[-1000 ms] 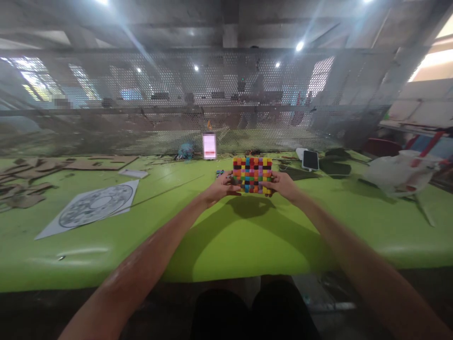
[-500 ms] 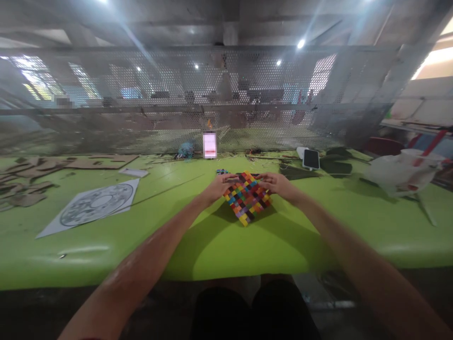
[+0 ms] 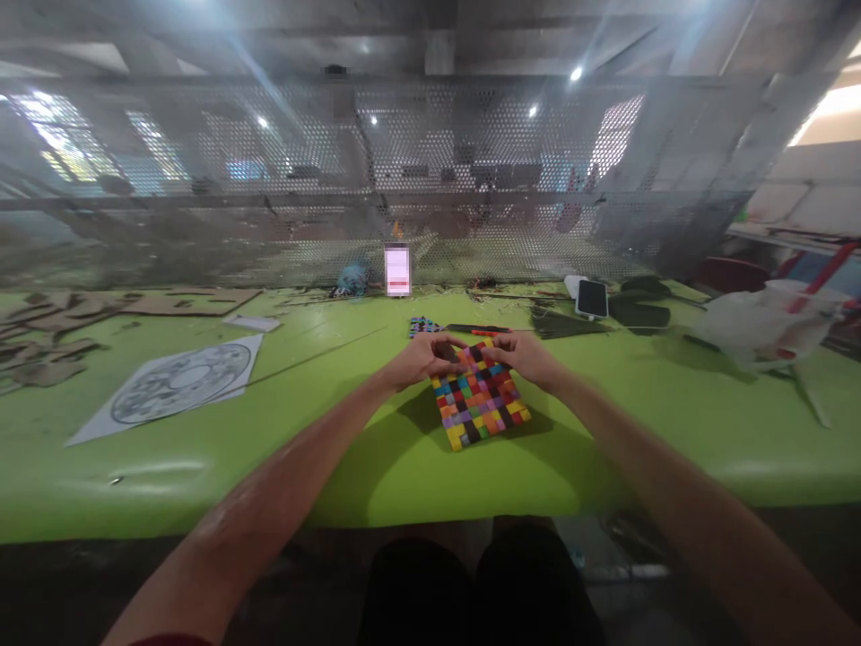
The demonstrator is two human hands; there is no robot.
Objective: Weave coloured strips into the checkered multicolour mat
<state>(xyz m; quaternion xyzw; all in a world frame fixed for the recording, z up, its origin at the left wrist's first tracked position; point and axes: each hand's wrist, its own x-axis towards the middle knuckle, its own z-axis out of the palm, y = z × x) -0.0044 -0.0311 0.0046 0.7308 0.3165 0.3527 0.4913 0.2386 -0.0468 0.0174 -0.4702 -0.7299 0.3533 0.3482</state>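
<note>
Our left hand (image 3: 425, 361) and right hand (image 3: 528, 359) pinch the weave (image 3: 481, 397), which extends nearside of them; we've just turned it from cornerwise to squarer, bringing its far edge between them.

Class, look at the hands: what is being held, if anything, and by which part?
The multicoloured woven piece, by its far edge: the left hand on the left part, the right hand near the right corner.

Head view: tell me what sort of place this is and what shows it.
Probably a craft workshop. A long green table bears brown cut scraps, which look like cardboard, and the left hand and right hand hold a colourful woven piece.
</note>
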